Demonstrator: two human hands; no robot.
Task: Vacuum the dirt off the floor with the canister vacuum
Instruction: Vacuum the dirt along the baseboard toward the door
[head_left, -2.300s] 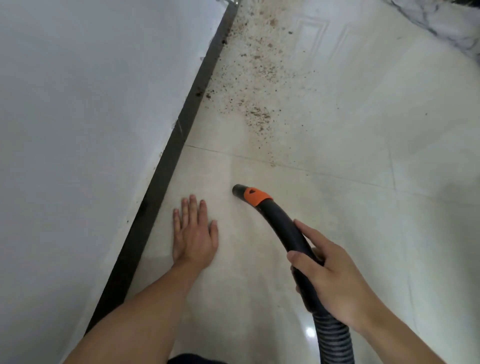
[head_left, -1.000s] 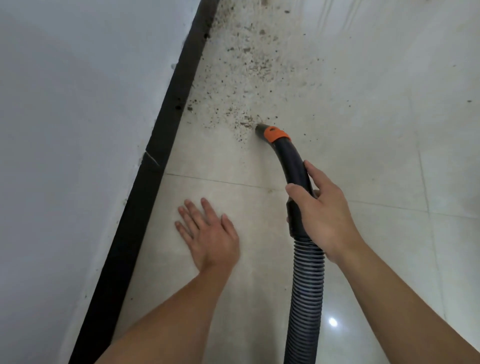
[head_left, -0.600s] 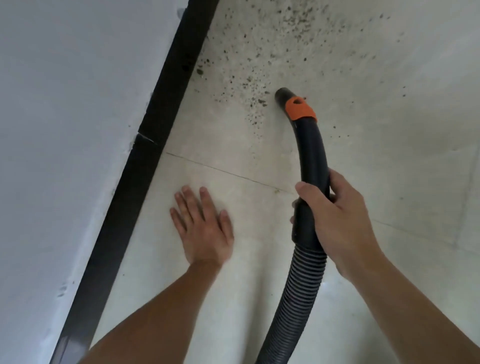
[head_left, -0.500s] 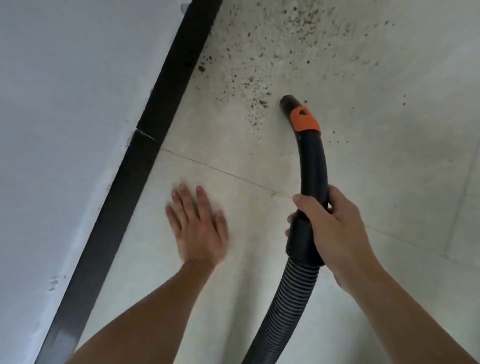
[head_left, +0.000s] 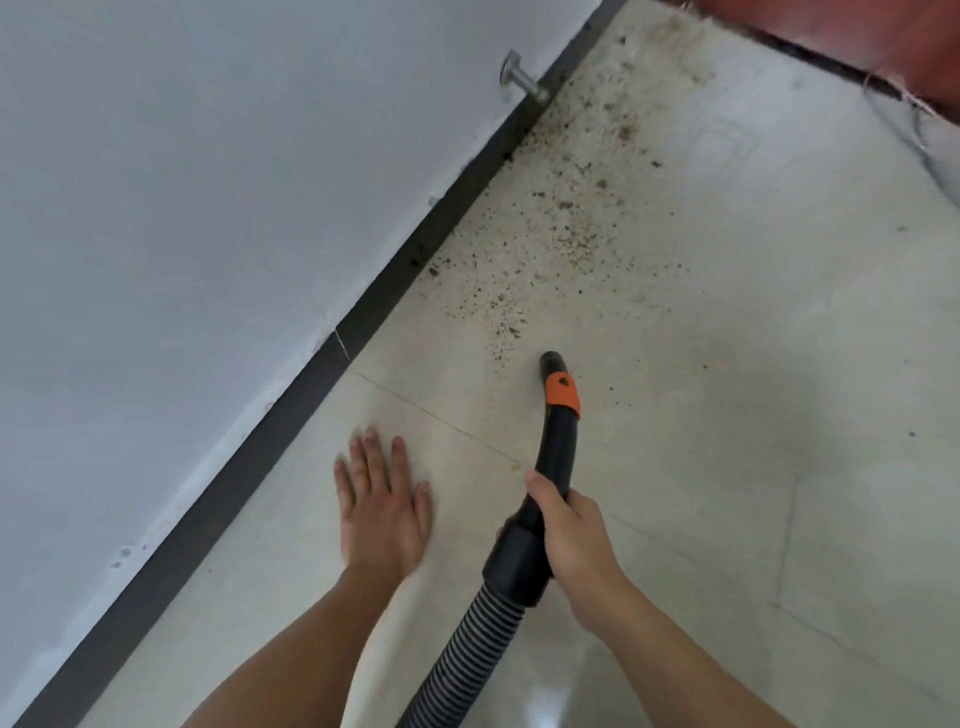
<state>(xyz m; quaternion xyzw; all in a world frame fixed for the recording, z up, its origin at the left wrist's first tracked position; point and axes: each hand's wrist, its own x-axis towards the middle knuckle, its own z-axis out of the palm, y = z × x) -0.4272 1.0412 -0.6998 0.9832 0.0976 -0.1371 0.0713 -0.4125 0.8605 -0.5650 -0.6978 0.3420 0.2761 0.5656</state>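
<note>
Well to the left of my fingers runs the white wall. A dark skirting runs along its foot, and a metal doorstop sticks out near the far end. My left hand lies flat on the floor, just right of the skirting. It is palm down, fingers straight and slightly spread, holding nothing. Beyond those fingertips and to their right, the dirt is scattered in a speckled band along the skirting up to the far corner. My right hand grips the black wand, fingers curled round it, thumb on top. The wand's mouth, just past an orange collar, sits at the near edge of the dirt; I cannot tell whether it touches the floor. The ribbed hose trails back below my right wrist. Far right, at the top, lies a red edge.
</note>
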